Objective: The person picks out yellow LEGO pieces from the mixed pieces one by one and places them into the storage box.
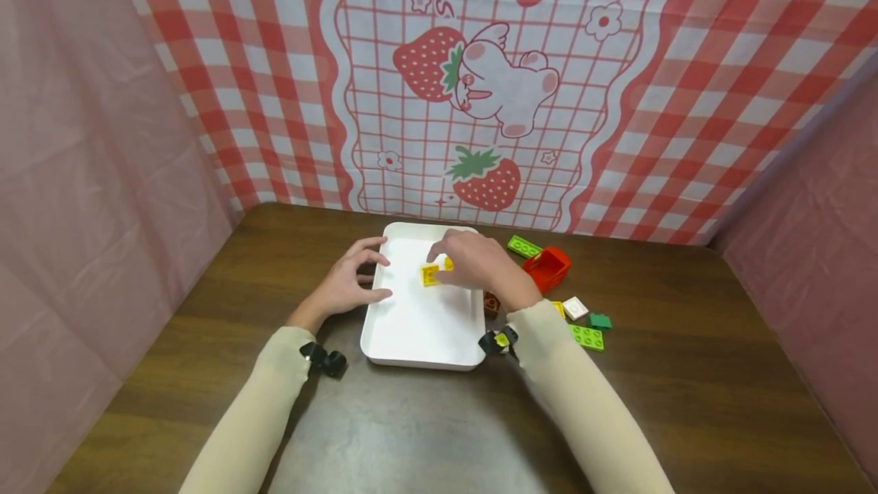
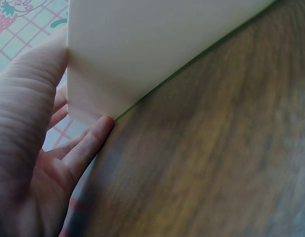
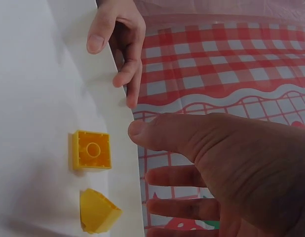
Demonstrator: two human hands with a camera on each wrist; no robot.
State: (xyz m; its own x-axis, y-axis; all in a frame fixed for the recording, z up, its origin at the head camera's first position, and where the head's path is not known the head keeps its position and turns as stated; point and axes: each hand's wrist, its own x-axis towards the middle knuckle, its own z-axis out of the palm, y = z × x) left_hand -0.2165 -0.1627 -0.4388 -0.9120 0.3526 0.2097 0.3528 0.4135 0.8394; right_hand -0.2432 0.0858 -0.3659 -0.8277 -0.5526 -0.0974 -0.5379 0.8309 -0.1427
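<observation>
A white tray (image 1: 424, 334) lies on the table, with my left hand (image 1: 350, 277) holding its left side. The left thumb reaches over the rim, while other fingers touch the rim and the outer wall (image 2: 137, 54). Over the tray's far half hovers my right hand (image 1: 473, 259), thumb and fingers apart with nothing between them. Inside the tray, a square yellow toy brick (image 3: 92, 149) shows its hollow underside. Beside it is a yellow brick with a slanted face (image 3: 99, 211), partly hidden by the right hand in the head view.
Right of the tray are a red hollow piece (image 1: 547, 269), a long light-green brick (image 1: 524, 246), a light-green brick (image 1: 587, 338), a white brick (image 1: 575, 308), a dark-green brick (image 1: 600, 322) and a brown brick (image 1: 491, 305). A checked cloth (image 1: 274, 59) hangs behind the table.
</observation>
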